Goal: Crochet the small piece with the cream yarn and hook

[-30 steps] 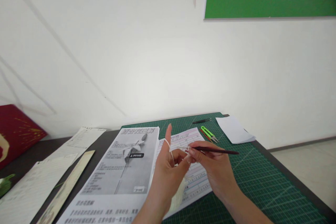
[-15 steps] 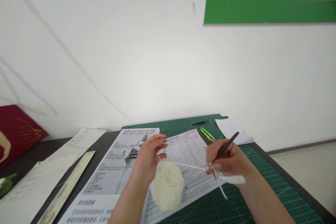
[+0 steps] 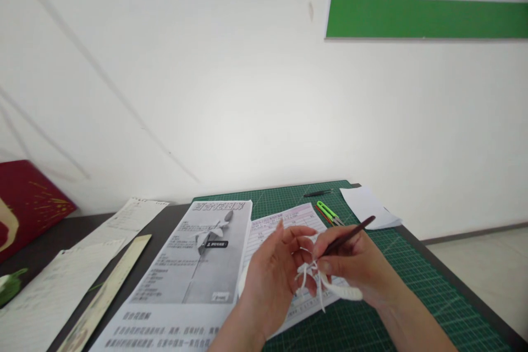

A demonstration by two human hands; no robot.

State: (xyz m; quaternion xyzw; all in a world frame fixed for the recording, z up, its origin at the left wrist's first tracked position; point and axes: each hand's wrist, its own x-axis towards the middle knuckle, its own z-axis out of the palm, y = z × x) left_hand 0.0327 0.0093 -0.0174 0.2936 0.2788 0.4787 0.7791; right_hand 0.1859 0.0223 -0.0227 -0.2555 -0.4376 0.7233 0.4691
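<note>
In my right hand (image 3: 355, 267) is a dark crochet hook (image 3: 350, 235), pinched like a pen, its handle slanting up to the right. Below those fingers hangs a small white crocheted strip (image 3: 344, 290), with a loose yarn tail dangling beside it. My left hand (image 3: 276, 272) is close against the right one, palm turned toward me and fingers curled round the white yarn (image 3: 304, 274) at the hook's tip. The hook's tip and the stitch are partly covered by fingers. Most of the pale yarn ball (image 3: 242, 281) is hidden behind my left hand and wrist.
A printed sheet with a flower picture (image 3: 206, 264) and a lined form (image 3: 284, 221) lie on the green cutting mat (image 3: 429, 280). Green-handled snips (image 3: 325, 210), a black pen-like tool (image 3: 317, 193) and white paper (image 3: 369, 206) lie behind. Leftward are a ruler (image 3: 109, 291) and handwritten sheets (image 3: 61, 280).
My left hand has moved right, from beside the yarn ball to the work at the hook. It now covers most of the ball. My right hand has shifted slightly left.
</note>
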